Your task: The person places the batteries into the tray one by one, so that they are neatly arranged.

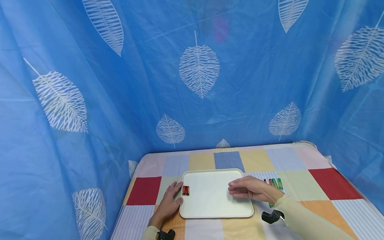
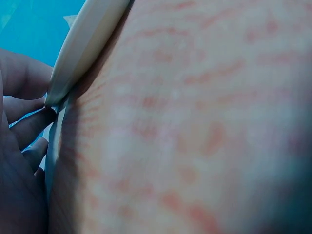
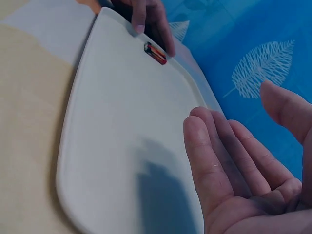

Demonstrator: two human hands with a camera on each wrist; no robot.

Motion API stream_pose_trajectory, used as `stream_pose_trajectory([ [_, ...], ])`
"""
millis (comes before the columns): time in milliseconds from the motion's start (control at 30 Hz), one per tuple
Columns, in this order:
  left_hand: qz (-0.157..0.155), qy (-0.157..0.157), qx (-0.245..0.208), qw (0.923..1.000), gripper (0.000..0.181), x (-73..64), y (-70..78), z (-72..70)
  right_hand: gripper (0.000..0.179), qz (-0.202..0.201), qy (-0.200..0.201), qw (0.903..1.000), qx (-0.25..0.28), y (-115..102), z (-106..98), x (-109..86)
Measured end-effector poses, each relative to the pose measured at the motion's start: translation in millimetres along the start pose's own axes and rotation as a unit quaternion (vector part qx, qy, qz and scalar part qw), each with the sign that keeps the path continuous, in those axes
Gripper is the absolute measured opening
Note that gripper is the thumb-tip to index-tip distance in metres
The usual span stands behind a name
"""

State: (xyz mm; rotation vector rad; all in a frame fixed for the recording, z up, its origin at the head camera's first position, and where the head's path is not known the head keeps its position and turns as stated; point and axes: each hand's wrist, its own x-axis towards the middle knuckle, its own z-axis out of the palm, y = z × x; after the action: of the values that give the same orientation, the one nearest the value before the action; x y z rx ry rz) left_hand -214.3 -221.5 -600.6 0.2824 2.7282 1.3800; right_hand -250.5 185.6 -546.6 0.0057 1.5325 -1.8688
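Blue leaf-print curtain [image 1: 243, 83] on three sides; patchwork-covered table [image 1: 295, 183].

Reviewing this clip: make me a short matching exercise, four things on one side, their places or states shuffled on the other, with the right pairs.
Things:
1. Red batteries
2. Left hand
3. Green batteries
4. Right hand

Places or states:
A. On the patchwork cloth, beyond the tray's right side
B. Over the right part of the white tray, holding nothing
C. Lying on the tray, near its left rim
D. Touching the tray's left rim from outside

Pairs: 1-C, 2-D, 3-A, 4-B
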Motion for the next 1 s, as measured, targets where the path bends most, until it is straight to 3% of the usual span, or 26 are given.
stream_pose_trajectory([
  [367,-0.002,0.001,0.002,1.0,0.069,-0.9,-0.5,0.6,0.059,0.0,-0.013,0.9986,0.051,0,-35,-41.8],
  [467,-0.005,0.002,0.004,1.0,0.069,-1.0,-0.3,0.1,0.055,0.002,-0.016,0.998,0.062,-2,-45,-53.1],
  [700,-0.016,0.001,0.007,0.9998,0.069,-0.5,-0.6,1.5,0.025,0.003,-0.011,0.9973,0.073,-1,-69,-77.6],
  [1000,-0.016,0.004,0.007,0.9998,0.068,-0.8,-0.1,1.1,0.032,0.012,-0.031,0.9972,0.067,4,-99,-105.8],
])
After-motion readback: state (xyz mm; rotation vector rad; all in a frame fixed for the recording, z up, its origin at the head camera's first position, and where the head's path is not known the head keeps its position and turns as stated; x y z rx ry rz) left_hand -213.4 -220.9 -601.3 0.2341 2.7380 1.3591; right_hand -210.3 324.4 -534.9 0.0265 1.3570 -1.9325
